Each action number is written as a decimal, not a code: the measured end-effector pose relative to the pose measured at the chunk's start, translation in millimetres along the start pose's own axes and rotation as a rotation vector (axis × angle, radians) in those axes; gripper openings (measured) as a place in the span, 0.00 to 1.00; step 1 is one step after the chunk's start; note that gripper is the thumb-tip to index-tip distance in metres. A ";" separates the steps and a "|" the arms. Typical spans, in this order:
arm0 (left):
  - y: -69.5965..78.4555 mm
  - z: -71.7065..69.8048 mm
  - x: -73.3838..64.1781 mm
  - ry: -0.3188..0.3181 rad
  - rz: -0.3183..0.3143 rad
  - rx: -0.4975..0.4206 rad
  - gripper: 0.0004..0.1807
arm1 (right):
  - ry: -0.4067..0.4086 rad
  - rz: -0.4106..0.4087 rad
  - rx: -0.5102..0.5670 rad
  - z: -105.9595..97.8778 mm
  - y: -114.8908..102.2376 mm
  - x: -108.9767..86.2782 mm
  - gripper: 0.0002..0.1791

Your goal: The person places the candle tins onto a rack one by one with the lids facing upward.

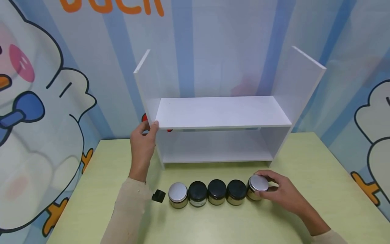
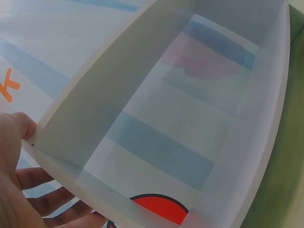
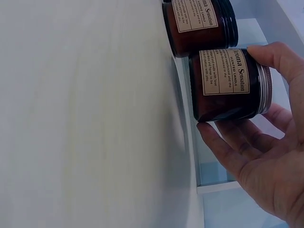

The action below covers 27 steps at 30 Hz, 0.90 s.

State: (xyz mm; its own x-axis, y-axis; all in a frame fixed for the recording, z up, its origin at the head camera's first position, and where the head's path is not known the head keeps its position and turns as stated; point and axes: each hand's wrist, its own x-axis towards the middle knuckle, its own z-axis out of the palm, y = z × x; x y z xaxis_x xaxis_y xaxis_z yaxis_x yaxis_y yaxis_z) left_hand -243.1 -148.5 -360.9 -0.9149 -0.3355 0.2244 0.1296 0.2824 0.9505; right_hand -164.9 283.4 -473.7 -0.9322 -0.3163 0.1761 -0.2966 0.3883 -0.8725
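A white two-tier shelf point(image 1: 223, 110) stands upright on the table. My left hand point(image 1: 144, 147) grips its left side panel point(image 2: 61, 164), thumb at the front edge and fingers round the outer side. Before the shelf, scented candles in glass jars form a row. At the row's right end my right hand point(image 1: 281, 191) holds a silver-lidded scented candle point(image 3: 228, 85) between thumb and fingers. Beside that jar are three black-lidded candles point(image 1: 217, 191), and another silver-lidded candle point(image 1: 178, 195) ends the row on the left. Labels reading "Aroma Sensation" show in the right wrist view.
A pale yellow-green table point(image 1: 323, 176) carries everything. Behind it hangs a blue-striped backdrop point(image 1: 219, 44) with cartoon ducks. A small black cube point(image 1: 158, 196) shows by my left sleeve, left of the row.
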 end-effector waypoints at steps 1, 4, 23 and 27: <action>0.3 0.0 -0.1 0.000 0.001 0.002 0.24 | -0.002 0.002 0.000 -0.1 -0.3 -0.2 0.27; 0.5 0.1 -0.5 -0.001 0.004 0.004 0.24 | -0.004 0.012 -0.007 -0.5 -1.8 -0.9 0.27; -1.4 1.1 -0.5 -0.008 0.005 0.004 0.28 | 0.017 0.001 -0.046 -9.6 -16.4 -0.7 0.26; -1.7 0.2 -1.1 -0.007 0.008 -0.012 0.28 | 0.017 -0.018 -0.042 -11.9 -20.1 1.7 0.26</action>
State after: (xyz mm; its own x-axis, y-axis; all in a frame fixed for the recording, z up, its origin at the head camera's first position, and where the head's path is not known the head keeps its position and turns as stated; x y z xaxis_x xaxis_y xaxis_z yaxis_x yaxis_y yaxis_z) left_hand -242.3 -148.4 -362.8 -0.9164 -0.3271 0.2307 0.1417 0.2740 0.9512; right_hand -163.0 285.3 -450.4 -0.9297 -0.3093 0.1998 -0.3217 0.4186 -0.8493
